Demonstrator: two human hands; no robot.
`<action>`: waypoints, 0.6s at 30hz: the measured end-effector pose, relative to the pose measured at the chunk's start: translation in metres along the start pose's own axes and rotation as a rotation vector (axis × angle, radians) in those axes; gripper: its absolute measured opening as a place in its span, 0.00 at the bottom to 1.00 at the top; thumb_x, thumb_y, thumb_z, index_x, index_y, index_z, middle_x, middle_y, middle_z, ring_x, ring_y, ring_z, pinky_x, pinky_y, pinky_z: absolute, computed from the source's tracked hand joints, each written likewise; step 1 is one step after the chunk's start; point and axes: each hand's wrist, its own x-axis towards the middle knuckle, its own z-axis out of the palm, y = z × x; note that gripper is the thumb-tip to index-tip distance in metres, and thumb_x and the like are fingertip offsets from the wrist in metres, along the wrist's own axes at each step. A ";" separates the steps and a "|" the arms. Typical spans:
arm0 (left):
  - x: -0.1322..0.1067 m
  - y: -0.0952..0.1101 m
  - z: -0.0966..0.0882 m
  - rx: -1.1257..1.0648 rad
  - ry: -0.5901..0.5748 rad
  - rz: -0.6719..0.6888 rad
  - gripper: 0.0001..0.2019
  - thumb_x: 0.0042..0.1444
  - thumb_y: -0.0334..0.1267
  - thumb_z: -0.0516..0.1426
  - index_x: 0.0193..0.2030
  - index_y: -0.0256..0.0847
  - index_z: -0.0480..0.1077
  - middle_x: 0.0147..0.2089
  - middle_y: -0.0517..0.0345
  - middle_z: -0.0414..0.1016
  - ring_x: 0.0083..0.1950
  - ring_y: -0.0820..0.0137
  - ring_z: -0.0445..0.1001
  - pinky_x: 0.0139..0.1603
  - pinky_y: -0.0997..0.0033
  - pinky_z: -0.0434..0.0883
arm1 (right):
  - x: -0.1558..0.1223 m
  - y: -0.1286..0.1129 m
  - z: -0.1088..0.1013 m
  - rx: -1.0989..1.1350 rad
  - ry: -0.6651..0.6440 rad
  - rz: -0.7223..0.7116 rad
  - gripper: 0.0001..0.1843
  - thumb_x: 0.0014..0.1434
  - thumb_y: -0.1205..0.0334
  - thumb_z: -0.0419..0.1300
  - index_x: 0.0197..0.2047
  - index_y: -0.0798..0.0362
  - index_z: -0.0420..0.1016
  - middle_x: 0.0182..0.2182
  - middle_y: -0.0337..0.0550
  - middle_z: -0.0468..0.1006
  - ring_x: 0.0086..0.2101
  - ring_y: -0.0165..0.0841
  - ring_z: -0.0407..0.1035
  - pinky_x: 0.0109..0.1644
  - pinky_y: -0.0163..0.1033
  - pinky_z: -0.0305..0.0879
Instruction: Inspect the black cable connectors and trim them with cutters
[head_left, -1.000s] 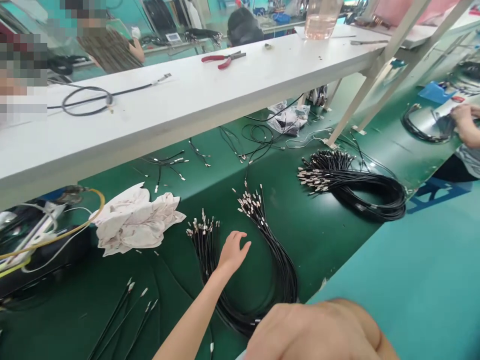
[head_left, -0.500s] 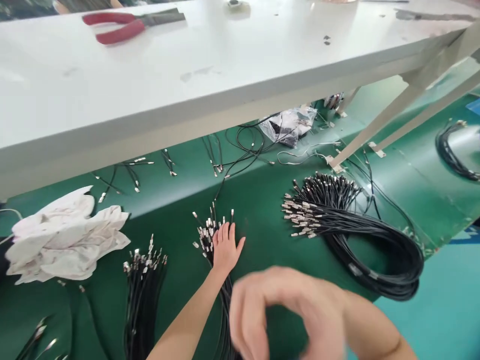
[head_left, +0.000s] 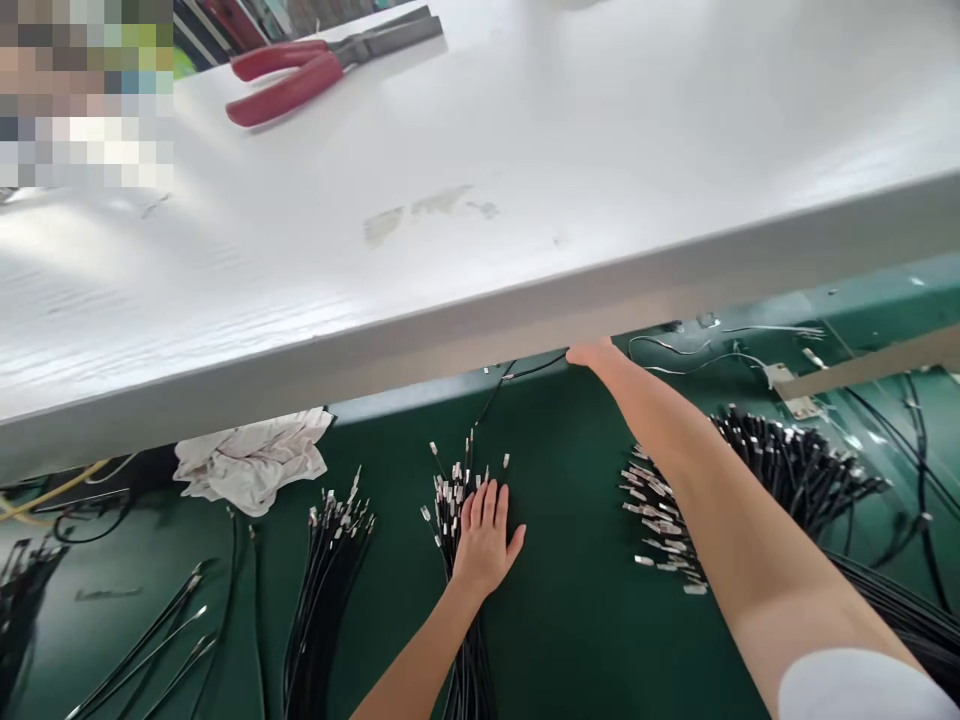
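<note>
My left hand (head_left: 486,538) rests flat, fingers stretched out, on a bundle of black cables (head_left: 469,675) with silver connector ends at its top. My right arm reaches forward beneath the white shelf edge. Only the back part of my right hand (head_left: 591,352) shows; its fingers are hidden under the edge. A loose black cable (head_left: 540,368) runs up to that hand, but whether it is gripped I cannot tell. To the left of my left hand lies another cable bundle (head_left: 330,570) with similar metal ends.
Red-handled pliers (head_left: 337,65) lie on the white shelf (head_left: 525,220) above. Under it, a crumpled white cloth (head_left: 255,460) sits at the left. A large coiled cable bundle (head_left: 795,465) lies partly behind my right forearm. Loose cables (head_left: 142,640) spread at the lower left of the green surface (head_left: 577,600).
My right hand has moved from the near foreground forward to beneath the shelf edge. My left hand stays on the cable bundle. The view has shifted, with the shelf now filling more of it.
</note>
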 end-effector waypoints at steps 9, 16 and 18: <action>0.002 -0.001 0.000 -0.004 -0.028 -0.011 0.35 0.66 0.48 0.51 0.75 0.36 0.49 0.75 0.39 0.55 0.76 0.47 0.50 0.73 0.41 0.52 | 0.023 0.009 0.043 -0.084 -0.068 0.053 0.21 0.66 0.57 0.58 0.58 0.58 0.69 0.54 0.55 0.72 0.53 0.43 0.67 0.57 0.52 0.62; -0.005 0.002 -0.005 -0.022 -0.027 -0.021 0.34 0.67 0.48 0.51 0.75 0.35 0.51 0.75 0.39 0.55 0.76 0.47 0.51 0.74 0.42 0.50 | -0.026 0.010 0.041 -0.103 -0.002 0.017 0.21 0.62 0.67 0.55 0.59 0.60 0.67 0.48 0.62 0.73 0.45 0.44 0.70 0.50 0.45 0.58; -0.007 0.003 -0.006 -0.027 -0.022 -0.022 0.34 0.67 0.48 0.51 0.75 0.35 0.52 0.75 0.40 0.55 0.75 0.47 0.52 0.74 0.42 0.50 | -0.043 0.012 0.031 -0.108 0.062 0.008 0.22 0.65 0.65 0.50 0.61 0.60 0.64 0.50 0.63 0.71 0.46 0.45 0.69 0.52 0.46 0.56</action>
